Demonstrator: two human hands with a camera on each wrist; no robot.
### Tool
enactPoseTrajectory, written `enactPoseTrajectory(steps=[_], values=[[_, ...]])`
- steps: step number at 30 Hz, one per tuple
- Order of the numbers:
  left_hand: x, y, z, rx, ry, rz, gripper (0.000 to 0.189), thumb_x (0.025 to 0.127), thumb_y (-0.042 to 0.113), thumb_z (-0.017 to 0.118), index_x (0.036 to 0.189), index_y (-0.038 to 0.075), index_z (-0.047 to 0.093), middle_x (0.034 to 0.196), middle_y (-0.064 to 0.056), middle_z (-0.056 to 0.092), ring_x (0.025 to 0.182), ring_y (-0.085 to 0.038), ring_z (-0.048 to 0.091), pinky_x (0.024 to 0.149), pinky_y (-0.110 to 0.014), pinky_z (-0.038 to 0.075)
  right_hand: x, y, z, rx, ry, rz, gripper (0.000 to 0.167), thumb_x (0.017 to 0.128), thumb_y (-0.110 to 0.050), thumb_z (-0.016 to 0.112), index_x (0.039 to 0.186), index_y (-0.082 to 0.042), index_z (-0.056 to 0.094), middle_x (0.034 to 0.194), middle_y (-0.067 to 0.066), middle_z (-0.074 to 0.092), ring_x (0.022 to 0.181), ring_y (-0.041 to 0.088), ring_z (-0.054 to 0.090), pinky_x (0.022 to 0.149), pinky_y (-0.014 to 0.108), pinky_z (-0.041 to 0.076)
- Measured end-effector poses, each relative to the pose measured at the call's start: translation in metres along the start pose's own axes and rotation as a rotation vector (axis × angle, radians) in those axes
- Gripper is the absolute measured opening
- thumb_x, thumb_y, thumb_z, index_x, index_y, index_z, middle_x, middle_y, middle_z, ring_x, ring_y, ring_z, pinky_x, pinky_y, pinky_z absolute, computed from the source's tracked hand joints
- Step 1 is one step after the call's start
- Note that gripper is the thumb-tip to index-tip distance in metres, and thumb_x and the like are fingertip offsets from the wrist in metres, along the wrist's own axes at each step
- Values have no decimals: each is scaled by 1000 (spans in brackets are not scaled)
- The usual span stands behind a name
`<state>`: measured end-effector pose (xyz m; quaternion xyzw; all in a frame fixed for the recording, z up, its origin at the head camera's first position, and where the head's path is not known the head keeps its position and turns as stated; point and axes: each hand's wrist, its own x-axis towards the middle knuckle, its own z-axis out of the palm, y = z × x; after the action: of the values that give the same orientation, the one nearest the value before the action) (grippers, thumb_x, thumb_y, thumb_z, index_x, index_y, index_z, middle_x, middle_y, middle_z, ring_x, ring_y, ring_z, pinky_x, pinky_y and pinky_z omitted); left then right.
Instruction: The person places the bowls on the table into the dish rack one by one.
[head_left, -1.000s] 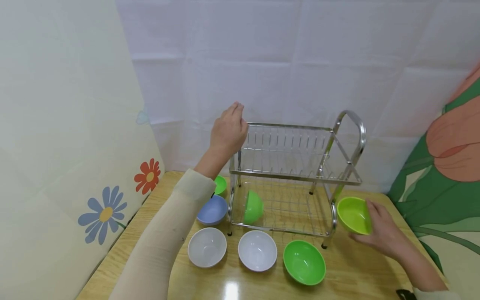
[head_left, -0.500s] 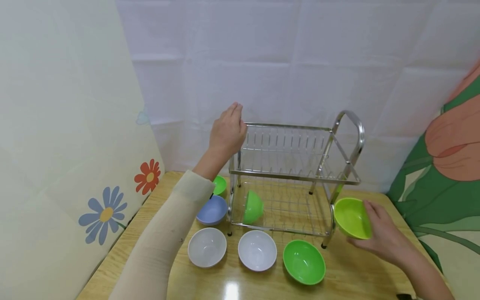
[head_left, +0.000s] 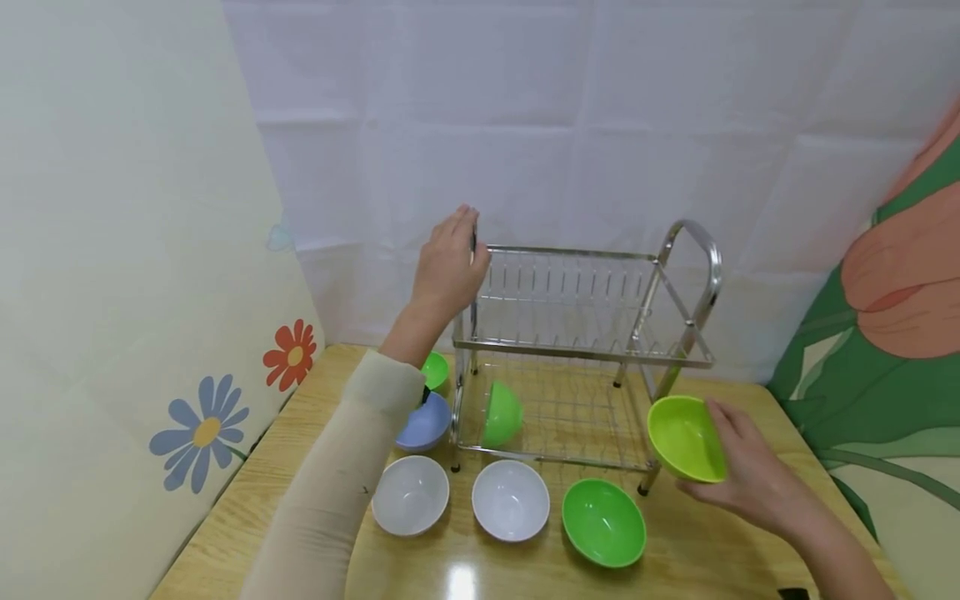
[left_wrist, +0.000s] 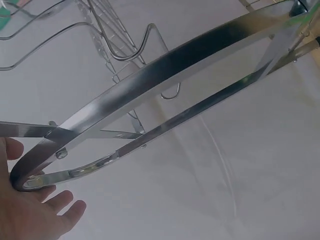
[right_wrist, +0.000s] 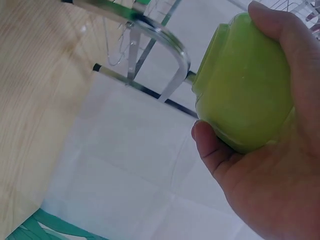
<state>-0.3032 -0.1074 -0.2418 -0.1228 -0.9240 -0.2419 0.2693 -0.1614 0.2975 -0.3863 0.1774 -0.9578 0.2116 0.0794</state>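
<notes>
My left hand [head_left: 447, 265] is at the upper left end of a two-tier metal dish rack [head_left: 581, 354]. In the left wrist view, the curved end of the rack's side frame [left_wrist: 107, 110] lies against the palm, thumb on one side and loosely bent fingers on the other. My right hand [head_left: 753, 479] grips a yellow-green bowl [head_left: 686, 437] by its outer side, near the rack's front right leg. The bowl's mouth faces up and tilts left. Inside the lower tier, a green bowl [head_left: 503, 414] stands on its edge at the left.
Along the front of the rack are a pale grey bowl [head_left: 411, 496], a white bowl [head_left: 511, 502] and a green bowl [head_left: 603, 523]. A blue bowl [head_left: 426, 423] and a small green bowl [head_left: 436, 371] sit left of it, partly behind my left arm. A white cloth [head_left: 540, 125] hangs behind.
My right hand has moved left and slightly down with the yellow-green bowl, closer to the rack's right leg. My left hand stays at the frame, its thumb a little farther from the fingers.
</notes>
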Motion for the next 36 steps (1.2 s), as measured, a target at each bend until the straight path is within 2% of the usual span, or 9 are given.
enactPoseTrajectory(steps=[8,11,14,16,20,24,30,36], values=[[-4,2,-5,-69,-47,-60,67,104,43,39,160,12,18,167,-7,21,154,-25,19,125,-47,21,4,-20,-1,15,-8,-52,128,65,-38,93,152,15,16,140,38,35,116,52,48,85,67,51],[-11,3,-8,-69,-26,-49,68,103,46,40,160,14,19,167,-9,19,154,-27,17,124,-50,21,6,-30,0,18,-9,-74,128,64,-38,94,153,14,17,141,37,35,118,52,48,88,68,51],[-23,7,-13,-50,4,7,68,103,45,43,159,14,21,166,-11,19,153,-29,18,123,-52,24,9,-40,2,30,-9,-94,129,63,-38,94,154,12,17,143,35,35,119,50,49,90,68,50],[-33,11,-16,-15,11,72,68,103,43,44,159,11,24,165,-12,21,151,-31,20,122,-52,26,10,-44,3,35,-6,-111,129,64,-38,94,155,11,16,144,34,36,120,50,49,92,67,49],[-54,20,-19,99,-16,195,67,102,43,46,157,7,29,164,-14,24,149,-33,24,121,-52,26,14,-53,5,43,0,-138,129,64,-38,94,156,8,16,144,34,36,122,51,49,93,67,49],[-71,27,-19,176,-45,275,66,102,44,46,154,6,33,162,-15,27,148,-32,26,121,-50,24,18,-61,8,47,-10,-146,127,63,-39,94,154,10,20,145,35,35,123,53,48,94,67,48],[-100,35,-18,131,-70,392,65,101,44,50,153,7,36,161,-14,29,146,-31,29,120,-50,26,23,-71,13,58,-21,-149,127,65,-45,92,155,7,20,150,35,32,129,56,44,98,68,44],[-130,40,-11,106,-40,492,69,97,46,55,151,8,38,158,-11,35,143,-30,36,117,-47,34,28,-81,18,59,-26,-158,125,65,-44,92,155,7,21,153,33,31,132,52,43,100,65,45]])
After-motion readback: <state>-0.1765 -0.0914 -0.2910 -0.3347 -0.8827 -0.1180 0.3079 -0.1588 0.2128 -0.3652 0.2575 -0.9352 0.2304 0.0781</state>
